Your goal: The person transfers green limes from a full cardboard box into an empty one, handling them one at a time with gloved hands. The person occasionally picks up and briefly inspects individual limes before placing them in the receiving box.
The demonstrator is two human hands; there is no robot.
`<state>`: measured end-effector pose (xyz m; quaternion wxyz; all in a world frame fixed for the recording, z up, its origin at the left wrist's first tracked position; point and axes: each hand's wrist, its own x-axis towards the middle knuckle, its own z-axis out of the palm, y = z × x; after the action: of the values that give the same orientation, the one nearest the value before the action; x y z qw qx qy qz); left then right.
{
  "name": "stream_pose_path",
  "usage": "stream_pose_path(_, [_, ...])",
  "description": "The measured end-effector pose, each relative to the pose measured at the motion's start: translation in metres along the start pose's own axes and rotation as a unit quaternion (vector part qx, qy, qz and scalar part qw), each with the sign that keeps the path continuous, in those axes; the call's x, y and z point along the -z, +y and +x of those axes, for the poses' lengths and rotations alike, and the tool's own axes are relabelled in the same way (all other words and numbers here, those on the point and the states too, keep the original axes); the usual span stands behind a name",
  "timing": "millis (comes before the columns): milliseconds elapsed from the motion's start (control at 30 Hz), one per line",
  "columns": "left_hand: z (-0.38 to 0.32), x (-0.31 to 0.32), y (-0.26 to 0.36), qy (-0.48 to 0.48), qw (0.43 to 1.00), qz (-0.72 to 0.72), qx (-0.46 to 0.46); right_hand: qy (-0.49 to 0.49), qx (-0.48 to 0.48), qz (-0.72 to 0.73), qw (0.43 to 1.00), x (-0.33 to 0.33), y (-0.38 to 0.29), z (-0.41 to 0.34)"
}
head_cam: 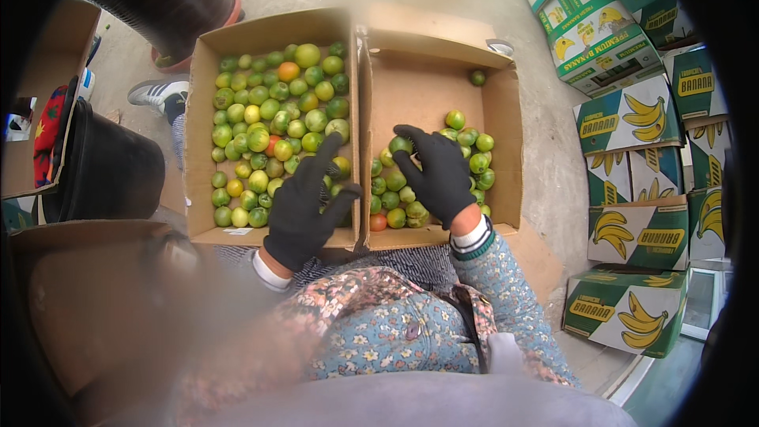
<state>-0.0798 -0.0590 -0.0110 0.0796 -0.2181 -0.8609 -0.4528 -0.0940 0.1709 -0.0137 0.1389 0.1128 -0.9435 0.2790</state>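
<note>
Two cardboard boxes stand side by side before me. The left box (198, 130) is spread with many green tomatoes (258, 139), a few yellowish or orange. In the right box (409, 83), green tomatoes (396, 181) gather toward the near side, with one reddish tomato (378, 222) in the near left corner. My left hand (305, 207), in a black glove, is over the left box's near right part, thumb and index finger apart around some tomatoes. Black-gloved too, my right hand (439, 172) pinches a green tomato (401, 145) between thumb and fingers above the right box.
Stacked banana cartons (637, 234) line the right side. On the left are a black bucket (109, 160), a dark ribbed cylindrical container (160, 0) and a foot in a white shoe (151, 95). Another cardboard box (89, 237) stands at the near left.
</note>
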Motion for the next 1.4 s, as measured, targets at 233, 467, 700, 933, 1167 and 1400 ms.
stream_pose_path(233, [-0.001, -0.002, 0.001, -0.018, 0.999, 0.026, -0.013, -0.054, -0.028, 0.264, 0.963, 0.002, -0.040, -0.008])
stream_pose_path(467, [0.002, 0.016, -0.053, 0.058, 0.985, 0.079, 0.143, -0.227, 0.000, -0.216, 0.950, -0.044, 0.017, 0.005])
stream_pose_path(700, [-0.005, 0.006, -0.019, -0.010, 0.998, 0.043, 0.034, -0.050, -0.080, 0.038, 0.995, -0.013, -0.007, 0.008])
stream_pose_path(933, [-0.007, -0.010, 0.007, 0.008, 0.999, -0.037, -0.035, 0.015, 0.068, 0.180, 0.981, -0.007, -0.057, -0.014])
stream_pose_path(1167, [0.016, 0.026, -0.042, 0.112, 0.988, 0.072, 0.077, -0.059, -0.098, -0.237, 0.965, 0.006, 0.039, 0.007])
stream_pose_path(1400, [0.008, 0.015, -0.036, 0.054, 0.995, -0.009, 0.089, -0.112, -0.074, -0.294, 0.946, -0.014, 0.068, 0.002])
